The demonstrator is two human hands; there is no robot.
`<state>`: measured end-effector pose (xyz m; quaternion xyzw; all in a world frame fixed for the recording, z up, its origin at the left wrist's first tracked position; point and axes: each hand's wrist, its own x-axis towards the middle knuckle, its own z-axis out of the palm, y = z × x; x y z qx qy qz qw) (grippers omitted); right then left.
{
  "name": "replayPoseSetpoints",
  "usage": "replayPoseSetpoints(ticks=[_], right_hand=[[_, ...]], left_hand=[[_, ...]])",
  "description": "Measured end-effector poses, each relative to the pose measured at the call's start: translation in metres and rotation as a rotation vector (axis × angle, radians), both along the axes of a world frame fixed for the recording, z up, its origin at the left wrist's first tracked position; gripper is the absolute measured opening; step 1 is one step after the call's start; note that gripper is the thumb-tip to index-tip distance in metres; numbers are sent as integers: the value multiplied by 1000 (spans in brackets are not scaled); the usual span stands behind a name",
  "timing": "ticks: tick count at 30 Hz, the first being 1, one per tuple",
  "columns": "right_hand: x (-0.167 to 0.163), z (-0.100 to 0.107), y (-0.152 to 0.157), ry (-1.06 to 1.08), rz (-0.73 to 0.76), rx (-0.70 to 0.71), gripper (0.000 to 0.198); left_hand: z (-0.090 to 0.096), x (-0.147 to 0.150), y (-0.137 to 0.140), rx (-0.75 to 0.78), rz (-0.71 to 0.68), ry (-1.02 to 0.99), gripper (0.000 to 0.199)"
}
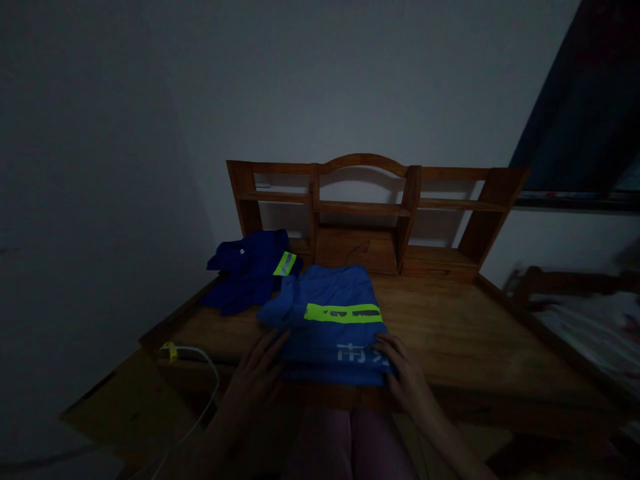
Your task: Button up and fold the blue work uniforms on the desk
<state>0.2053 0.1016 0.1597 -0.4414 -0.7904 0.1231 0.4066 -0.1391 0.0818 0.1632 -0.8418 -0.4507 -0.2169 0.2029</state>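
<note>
A blue work shirt (333,287) lies folded on the wooden desk, close to its front edge. It bears a yellow-green reflective strip and white printed characters. My left hand (260,363) is at the shirt's lower left side, its fingers stretched out beside the cloth. At the lower right corner, my right hand (400,360) rests its spread fingers on the shirt, partly covering a printed character. Behind and to the left, a darker blue garment (250,267) with a reflective band lies loosely bunched.
A wooden desk (440,327) has a low shelf unit (360,208) along its back, against the wall. A white cable (210,363) with a yellow tag hangs over the front left edge. At the right stands a bed (595,327) beneath a dark window or curtain (580,113).
</note>
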Motion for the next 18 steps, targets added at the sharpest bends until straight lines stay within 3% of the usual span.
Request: replayPoseSetpoints(ticks=[2,8,11,14,18], right_hand=[[4,-1,-1,-26,18,-15,63],[13,-11,-5,-30,42,-5,64],[17,5,-8,9,24,-2,60],[28,48,-22,94,-71,-8,46],[58,135,-55,230,-285,-23,23]], left_hand=[[-3,-9,4,-3,33,0,25],[-21,-38,4,39,-37,32,42],[-11,-30,5,119,-41,-43,41],[29,-6,8,227,-13,-210,34],[125,41,-1,299,-12,-501,25]])
